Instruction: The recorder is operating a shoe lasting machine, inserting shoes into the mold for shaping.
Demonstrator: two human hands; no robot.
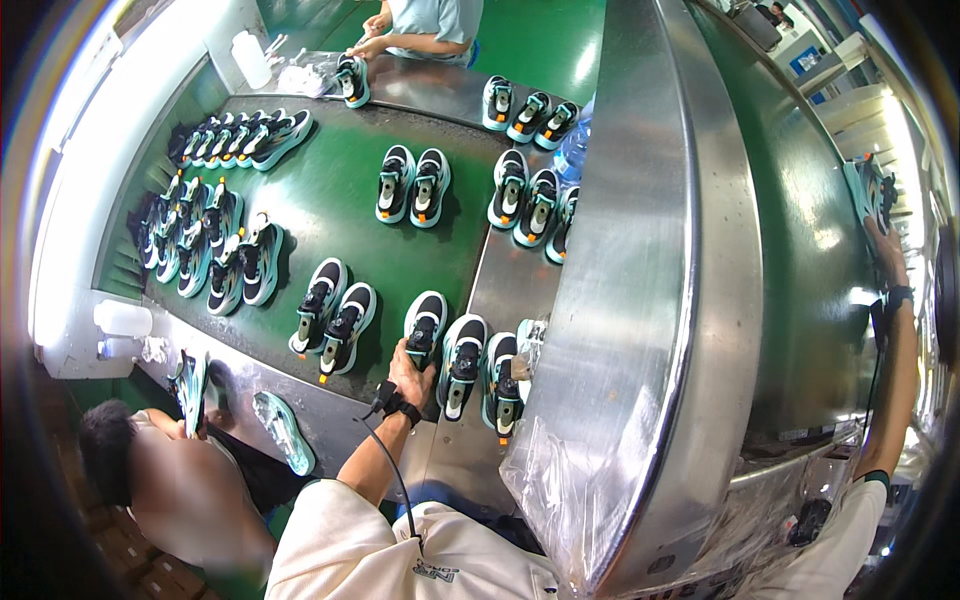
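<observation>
the left hand (410,376) is taking the heel end of a running shoe (427,322), which is pointing its toe away at the near right corner of a green belt (340,165). the shoe is looking light, probably with a soft, giving upper above a firmer, springy sole; the heel and collar are offering the surest hold, while the smooth sole side may be slipping more easily. thumb and fingers are parting only about as wide as the heel and clamping on it. well apart, at the far right, the right hand (884,245) is closing around the near end of a second shoe (868,197) beyond a metal housing (655,200); its exact finger placement is staying too small to tell.

just right of the left hand, two shoes (463,365) are standing on the metal desk (505,293), with clear plastic (560,470) hanging near them. to the left, a pair (335,310) is resting on the belt; farther left, rows of shoes (228,255) are crowding together. at near left, a co-worker (180,490) is handling another shoe (190,390) beside a loose sole (283,430).
</observation>
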